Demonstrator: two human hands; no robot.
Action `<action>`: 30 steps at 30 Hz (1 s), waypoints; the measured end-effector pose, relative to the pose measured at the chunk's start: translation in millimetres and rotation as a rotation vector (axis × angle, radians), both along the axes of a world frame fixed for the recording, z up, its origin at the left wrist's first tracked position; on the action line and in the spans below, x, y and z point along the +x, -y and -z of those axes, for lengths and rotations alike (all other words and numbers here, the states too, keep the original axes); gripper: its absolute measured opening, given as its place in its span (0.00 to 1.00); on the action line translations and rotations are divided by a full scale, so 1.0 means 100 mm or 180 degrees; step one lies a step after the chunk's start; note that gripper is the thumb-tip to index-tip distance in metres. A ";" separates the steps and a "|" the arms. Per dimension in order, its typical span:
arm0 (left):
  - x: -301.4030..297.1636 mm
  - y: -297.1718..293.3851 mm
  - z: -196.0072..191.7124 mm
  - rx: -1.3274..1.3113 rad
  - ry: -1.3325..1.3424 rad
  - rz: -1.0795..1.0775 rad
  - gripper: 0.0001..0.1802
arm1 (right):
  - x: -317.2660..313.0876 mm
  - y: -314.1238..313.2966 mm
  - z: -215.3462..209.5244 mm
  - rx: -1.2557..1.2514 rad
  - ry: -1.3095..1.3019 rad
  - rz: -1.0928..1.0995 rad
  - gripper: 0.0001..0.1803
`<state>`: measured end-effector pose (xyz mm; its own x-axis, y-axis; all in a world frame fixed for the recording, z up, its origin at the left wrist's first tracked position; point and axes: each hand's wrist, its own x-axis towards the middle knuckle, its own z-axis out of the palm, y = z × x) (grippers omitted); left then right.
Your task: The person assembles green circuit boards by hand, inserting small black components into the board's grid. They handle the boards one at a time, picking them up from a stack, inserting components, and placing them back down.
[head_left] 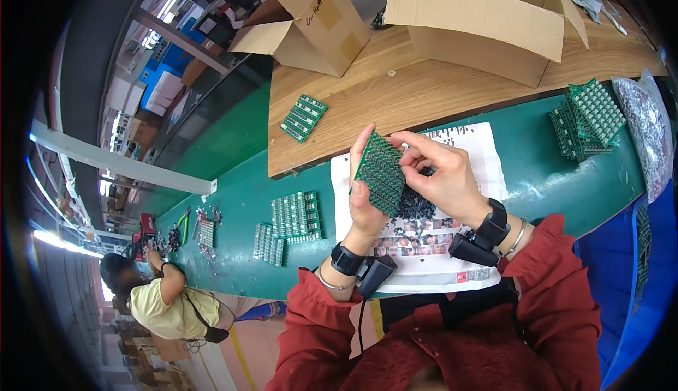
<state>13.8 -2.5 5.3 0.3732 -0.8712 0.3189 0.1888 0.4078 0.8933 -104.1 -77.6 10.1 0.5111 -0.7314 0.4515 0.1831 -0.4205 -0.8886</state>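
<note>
My left hand (364,211) grips a green circuit board panel (381,177) by its left side, tilted up above the bench. Rows of small parts cover the face of the panel. My right hand (452,179) is at the panel's right edge, thumb and forefinger pinched together; whatever sits between those fingertips is too small to make out. Below the hands, a heap of small black parts (418,207) lies on a printed paper sheet (489,161), partly hidden by the panel and my right hand.
Stacked green panels stand left (296,216) and far right (597,112); another single panel (304,117) lies on the wooden board (339,101). Two cardboard boxes (328,24) (473,31) are at the back. A clear bag of parts (646,133) lies right. A co-worker (166,310) sits left.
</note>
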 end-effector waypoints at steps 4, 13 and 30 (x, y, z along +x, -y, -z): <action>0.03 0.00 0.01 -0.0013 -0.0070 -0.0036 0.51 | -0.06 0.02 -0.07 -0.0366 -0.0040 0.0060 0.25; 0.01 0.00 -0.01 -0.0034 -0.0375 -0.0069 0.50 | 0.00 0.00 -0.01 0.0097 -0.0182 -0.0079 0.26; -0.03 0.01 0.02 -0.0007 -0.0200 -0.0201 0.50 | -0.02 -0.04 -0.02 -0.0173 -0.0185 0.0025 0.28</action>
<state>10.9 -3.8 3.7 0.4466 -0.8446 0.2951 0.2184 0.4228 0.8795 -106.0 -74.0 11.9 0.5319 -0.7108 0.4603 0.1282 -0.4697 -0.8735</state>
